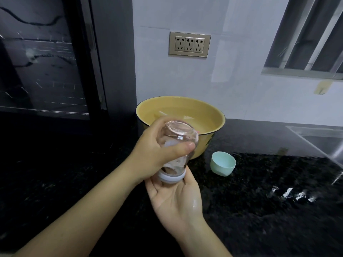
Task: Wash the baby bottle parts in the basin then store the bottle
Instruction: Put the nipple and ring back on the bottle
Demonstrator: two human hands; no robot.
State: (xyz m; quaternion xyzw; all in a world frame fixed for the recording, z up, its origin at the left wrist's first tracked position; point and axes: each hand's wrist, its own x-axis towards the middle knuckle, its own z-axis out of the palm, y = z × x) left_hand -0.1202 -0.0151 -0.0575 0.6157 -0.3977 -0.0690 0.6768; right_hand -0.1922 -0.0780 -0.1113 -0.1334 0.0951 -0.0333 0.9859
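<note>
My left hand (154, 153) is wrapped around the bottle (176, 151) in the middle of the frame, thumb across the front of the glass, fingers behind it. The bottle is upside down and leaning: its flat bottom points up toward the basin, and its neck points down toward me. The white ring (169, 177) on the neck sits at the low end.

My right hand (176, 197) is open, palm up, fingers spread, right under the ring. It looks like the ring touches my fingers, but I cannot tell for sure. That palm shines wet.

So the bottle's long line runs from the top hand straight down into the bottom hand. I think I am shaking water out, or getting ready to twist the ring. The right hand is the one nearer to the ring, so it should do that job.

Just behind the bottle is the yellow basin (213, 115) with water in it. To the lower right of it, a small green cap (222, 164) lies tipped on the dark counter (269, 210). A sink (324, 141) shows at the right edge.
</note>
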